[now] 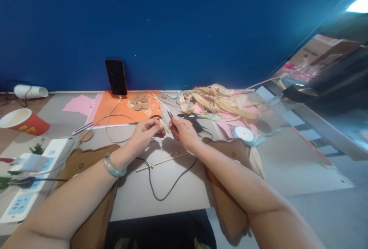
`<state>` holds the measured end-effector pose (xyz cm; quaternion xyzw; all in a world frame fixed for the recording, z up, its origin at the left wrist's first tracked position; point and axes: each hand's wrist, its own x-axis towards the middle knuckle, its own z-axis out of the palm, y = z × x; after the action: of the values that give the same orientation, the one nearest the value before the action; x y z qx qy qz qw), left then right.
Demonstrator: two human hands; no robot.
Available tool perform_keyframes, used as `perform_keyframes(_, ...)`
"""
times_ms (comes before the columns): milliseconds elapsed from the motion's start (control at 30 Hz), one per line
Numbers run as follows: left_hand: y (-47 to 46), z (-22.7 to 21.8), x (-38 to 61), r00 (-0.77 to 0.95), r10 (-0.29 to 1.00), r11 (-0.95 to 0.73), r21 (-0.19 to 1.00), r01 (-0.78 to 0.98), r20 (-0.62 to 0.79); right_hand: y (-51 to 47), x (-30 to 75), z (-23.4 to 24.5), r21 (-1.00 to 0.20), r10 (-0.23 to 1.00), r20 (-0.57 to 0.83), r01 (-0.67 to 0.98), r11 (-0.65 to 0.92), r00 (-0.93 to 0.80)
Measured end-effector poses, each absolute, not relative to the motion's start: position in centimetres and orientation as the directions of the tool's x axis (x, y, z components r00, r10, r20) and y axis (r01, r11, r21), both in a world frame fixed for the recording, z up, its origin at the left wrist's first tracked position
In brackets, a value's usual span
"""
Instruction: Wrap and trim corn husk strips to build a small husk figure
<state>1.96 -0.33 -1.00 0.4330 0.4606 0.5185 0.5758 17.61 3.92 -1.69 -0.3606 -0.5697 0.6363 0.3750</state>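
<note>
My left hand (146, 131) and my right hand (184, 131) meet at the middle of the table, fingers curled. Between them they pinch a pale strip of dried husk (165, 125). A black tool (192, 118), perhaps a glue gun, lies just behind my right hand, its black cable (161, 191) looping toward the table's front edge. A thin wooden stick (161, 161) lies on the table under my wrists. A green bangle (112, 167) sits on my left wrist.
A pile of dried husks (218, 101) lies at the back right. An orange sheet (115, 109) carries several brown discs (139, 101). A phone (116, 76) leans on the blue wall. A red paper cup (24, 122), power strips (31, 180) and a tape roll (243, 134) stand around.
</note>
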Motion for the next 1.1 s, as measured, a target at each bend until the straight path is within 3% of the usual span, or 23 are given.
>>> perform_keyframes(200, -0.3, -0.4, 2.0, -0.009, 0.996, 0.081, 0.979, -0.189, -0.084, 4.0, 18.0, -1.1, -0.992, 0.879, 0.031, 0.091, 0.084, -0.475)
perform_keyframes(467, 0.0, -0.1, 1.1, -0.09, 0.993, 0.054, 0.98, -0.189, -0.072, 4.1, 18.2, -0.9, -0.986, 0.843, 0.056, 0.104, 0.132, -0.535)
perform_keyframes(533, 0.4, -0.2, 0.4, -0.144, 0.989, 0.021, 0.994, -0.103, -0.036, 4.5, 18.6, -0.7, -0.969, 0.767, 0.041, 0.161, 0.186, -0.64)
perform_keyframes(633, 1.1, -0.5, -0.9, -0.12, 0.993, 0.006, 0.983, 0.185, 0.016, 4.9, 19.1, -0.9, -0.915, 0.509, -0.07, 0.259, 0.311, -0.858)
perform_keyframes(700, 1.5, -0.9, -1.5, -0.05, 0.999, 0.024, 0.874, 0.485, 0.0, 4.9, 19.2, -1.2, -0.852, 0.421, -0.145, 0.329, 0.407, -0.895)
perform_keyframes(800, 1.8, -1.6, -1.8, 0.015, 1.0, 0.0, 0.568, 0.823, -0.022, 4.6, 19.2, -1.4, -0.751, 0.432, -0.222, 0.436, 0.496, -0.874)
perform_keyframes(933, 2.0, -2.4, -1.5, 0.073, 0.997, -0.061, 0.302, 0.951, -0.029, 4.4, 19.1, -1.2, -0.705, 0.456, -0.24, 0.477, 0.525, -0.857)
perform_keyframes(1100, 2.3, -3.3, -1.0, 0.11, 0.993, -0.096, 0.229, 0.969, -0.05, 4.6, 19.0, -1.4, -0.661, 0.512, -0.245, 0.528, 0.533, -0.823)
